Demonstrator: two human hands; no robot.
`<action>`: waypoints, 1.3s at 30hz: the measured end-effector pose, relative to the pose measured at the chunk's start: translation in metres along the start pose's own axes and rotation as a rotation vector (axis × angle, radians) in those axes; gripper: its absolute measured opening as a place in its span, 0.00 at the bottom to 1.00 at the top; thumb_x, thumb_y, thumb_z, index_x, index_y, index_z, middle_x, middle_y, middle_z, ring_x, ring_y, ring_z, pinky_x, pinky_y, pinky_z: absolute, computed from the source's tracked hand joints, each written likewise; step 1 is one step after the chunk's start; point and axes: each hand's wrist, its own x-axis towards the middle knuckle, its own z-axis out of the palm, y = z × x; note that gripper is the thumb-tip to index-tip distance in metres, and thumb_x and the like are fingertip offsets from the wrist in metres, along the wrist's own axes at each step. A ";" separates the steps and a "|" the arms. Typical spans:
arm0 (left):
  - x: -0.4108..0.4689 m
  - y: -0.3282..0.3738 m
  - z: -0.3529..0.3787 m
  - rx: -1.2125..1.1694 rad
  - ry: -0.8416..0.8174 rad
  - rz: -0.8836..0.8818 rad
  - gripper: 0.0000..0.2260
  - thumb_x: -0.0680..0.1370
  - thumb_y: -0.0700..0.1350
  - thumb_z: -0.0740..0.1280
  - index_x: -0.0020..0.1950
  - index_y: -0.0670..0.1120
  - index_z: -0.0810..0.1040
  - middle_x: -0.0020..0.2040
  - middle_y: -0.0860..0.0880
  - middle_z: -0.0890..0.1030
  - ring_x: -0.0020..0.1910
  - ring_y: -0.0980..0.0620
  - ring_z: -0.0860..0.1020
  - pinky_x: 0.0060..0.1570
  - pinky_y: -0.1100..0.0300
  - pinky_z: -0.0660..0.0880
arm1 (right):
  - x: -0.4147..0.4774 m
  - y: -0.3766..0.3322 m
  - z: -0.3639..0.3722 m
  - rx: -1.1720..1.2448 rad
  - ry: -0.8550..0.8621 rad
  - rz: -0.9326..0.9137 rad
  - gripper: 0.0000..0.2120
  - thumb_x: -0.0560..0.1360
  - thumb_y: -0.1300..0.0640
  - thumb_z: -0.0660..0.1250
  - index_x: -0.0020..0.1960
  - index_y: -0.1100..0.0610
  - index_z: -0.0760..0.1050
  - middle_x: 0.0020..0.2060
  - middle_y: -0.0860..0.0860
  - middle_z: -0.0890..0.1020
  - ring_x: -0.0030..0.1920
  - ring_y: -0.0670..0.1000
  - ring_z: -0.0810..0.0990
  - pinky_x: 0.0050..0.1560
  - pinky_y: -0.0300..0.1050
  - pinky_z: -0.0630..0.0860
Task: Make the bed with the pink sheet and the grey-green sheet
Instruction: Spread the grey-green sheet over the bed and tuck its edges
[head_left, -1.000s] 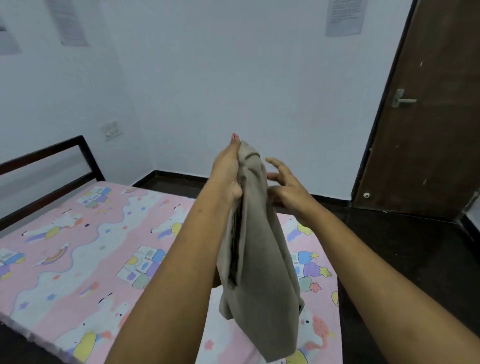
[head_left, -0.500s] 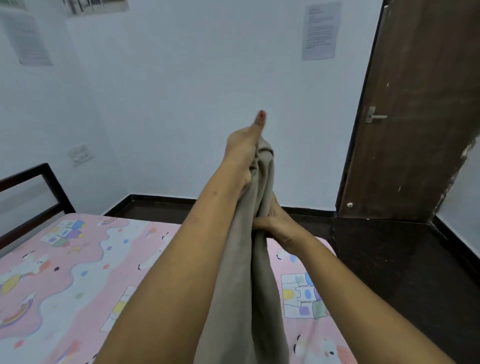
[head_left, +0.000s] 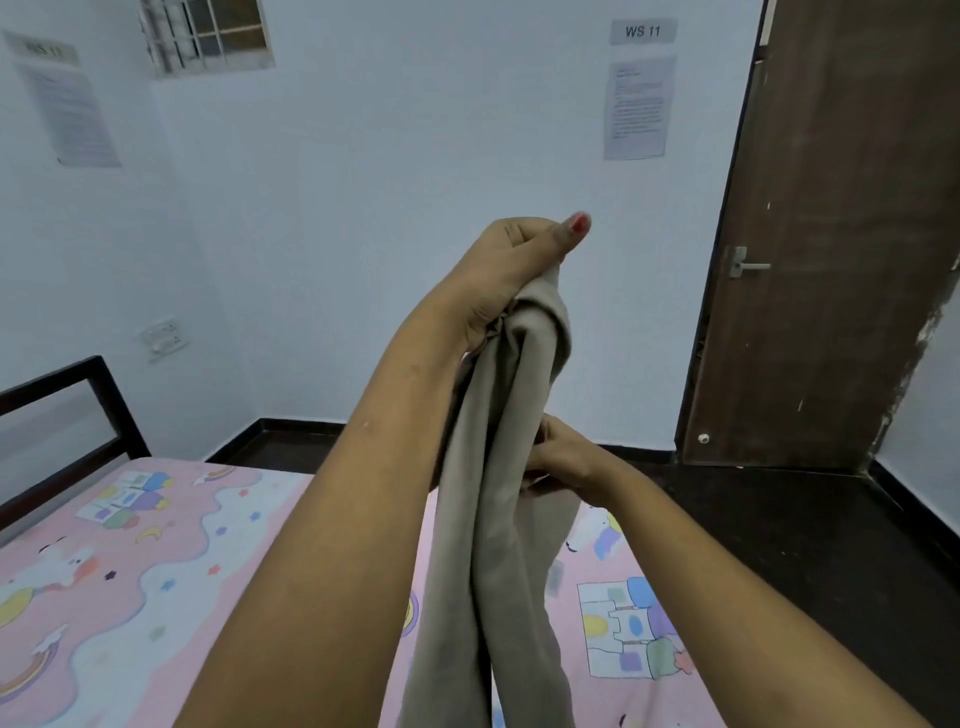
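The grey-green sheet (head_left: 498, 545) hangs bunched in long folds in front of me, above the bed. My left hand (head_left: 511, 267) is raised high and grips the sheet's top end, thumb pointing right. Lower down, my right hand (head_left: 563, 460) pinches a fold on the sheet's right side. The pink sheet (head_left: 156, 561), printed with cartoon houses, rainbows and stars, lies spread flat over the mattress below both arms.
A dark bed frame (head_left: 78, 415) rises at the left by the white wall. A brown door (head_left: 841, 234) with a metal handle stands at the right. Dark floor (head_left: 779, 519) runs between the bed and the door. Papers hang on the walls.
My left hand has lifted the sheet's top end higher. My right hand went from open beside the cloth to gripping a fold lower down. The view tilted upward.
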 end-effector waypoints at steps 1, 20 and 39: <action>-0.001 0.001 -0.002 0.003 0.039 0.034 0.22 0.79 0.50 0.64 0.28 0.49 0.59 0.23 0.54 0.60 0.22 0.56 0.57 0.23 0.64 0.57 | 0.002 0.001 -0.004 -0.065 0.043 0.020 0.09 0.63 0.57 0.70 0.42 0.52 0.76 0.33 0.50 0.77 0.31 0.49 0.73 0.36 0.44 0.74; 0.003 -0.015 -0.057 0.840 0.801 0.327 0.20 0.77 0.60 0.63 0.37 0.45 0.66 0.32 0.50 0.70 0.34 0.47 0.70 0.35 0.54 0.67 | 0.001 -0.028 -0.025 0.106 0.717 -0.269 0.12 0.80 0.60 0.53 0.42 0.55 0.73 0.40 0.48 0.77 0.41 0.46 0.73 0.40 0.39 0.70; -0.048 -0.085 0.020 -0.175 0.448 -0.148 0.12 0.73 0.50 0.72 0.54 0.50 0.78 0.53 0.48 0.82 0.53 0.50 0.80 0.58 0.50 0.76 | -0.061 0.012 -0.055 0.060 0.201 0.143 0.27 0.60 0.36 0.72 0.57 0.39 0.72 0.43 0.44 0.80 0.41 0.45 0.77 0.45 0.44 0.71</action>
